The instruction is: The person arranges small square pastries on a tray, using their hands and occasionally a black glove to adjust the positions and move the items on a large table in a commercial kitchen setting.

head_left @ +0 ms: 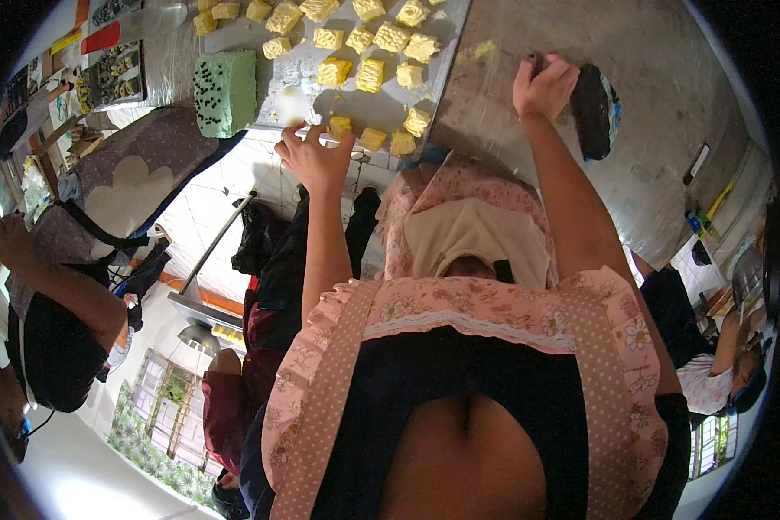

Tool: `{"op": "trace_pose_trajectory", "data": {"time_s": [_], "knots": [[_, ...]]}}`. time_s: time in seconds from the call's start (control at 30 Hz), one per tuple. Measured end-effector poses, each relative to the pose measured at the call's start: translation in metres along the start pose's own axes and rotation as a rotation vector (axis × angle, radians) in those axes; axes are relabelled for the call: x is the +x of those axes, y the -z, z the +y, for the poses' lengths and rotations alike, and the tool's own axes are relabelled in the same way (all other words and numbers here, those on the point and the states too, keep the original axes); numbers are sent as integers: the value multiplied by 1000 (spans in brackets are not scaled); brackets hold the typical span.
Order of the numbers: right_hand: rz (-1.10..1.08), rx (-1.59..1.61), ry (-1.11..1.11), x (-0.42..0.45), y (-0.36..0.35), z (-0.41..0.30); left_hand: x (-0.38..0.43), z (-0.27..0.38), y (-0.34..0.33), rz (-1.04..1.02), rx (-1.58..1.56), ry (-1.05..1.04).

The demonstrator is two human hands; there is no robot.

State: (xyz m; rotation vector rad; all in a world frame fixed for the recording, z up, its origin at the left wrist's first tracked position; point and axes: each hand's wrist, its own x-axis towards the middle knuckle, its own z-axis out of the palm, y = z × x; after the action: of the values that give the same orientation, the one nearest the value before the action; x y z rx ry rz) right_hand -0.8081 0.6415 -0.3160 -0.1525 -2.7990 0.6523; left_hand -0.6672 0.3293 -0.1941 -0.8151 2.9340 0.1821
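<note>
My left hand point(317, 158) is at the near edge of a metal tray point(377, 107), fingers curled and spread beside a small yellow-frosted cake piece point(340, 125). A whitish round thing point(291, 105) lies just beyond its fingertips; whether they touch it, I cannot tell. Rows of yellow-frosted pieces point(369, 75) cover the tray. My right hand point(546, 84) is over the grey table, fingers bent around a small dark thing, only partly visible. Right of it lies a dark chocolate-coloured cake piece point(591, 112) with blue and white on its side.
A green-frosted block cake point(225, 94) with dark dots stands at the tray's left. Further left are a tray of small decorated pieces point(112, 78) and a red-handled spatula point(101, 38). A person in an apron point(130, 188) stands at the left; another person point(708, 364) is at the right.
</note>
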Motion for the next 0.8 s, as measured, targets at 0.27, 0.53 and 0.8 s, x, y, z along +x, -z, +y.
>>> {"op": "trace_pose_trajectory", "data": {"time_s": [0.27, 0.53, 0.8], "knots": [[25, 3, 34, 0, 0, 0, 6, -1, -9, 30, -54, 44], [-2, 5, 15, 0, 2, -4, 25, 26, 2, 88, -99, -126], [1, -7, 11, 0, 2, -3, -6, 10, 7, 87, -218, -49]]}}
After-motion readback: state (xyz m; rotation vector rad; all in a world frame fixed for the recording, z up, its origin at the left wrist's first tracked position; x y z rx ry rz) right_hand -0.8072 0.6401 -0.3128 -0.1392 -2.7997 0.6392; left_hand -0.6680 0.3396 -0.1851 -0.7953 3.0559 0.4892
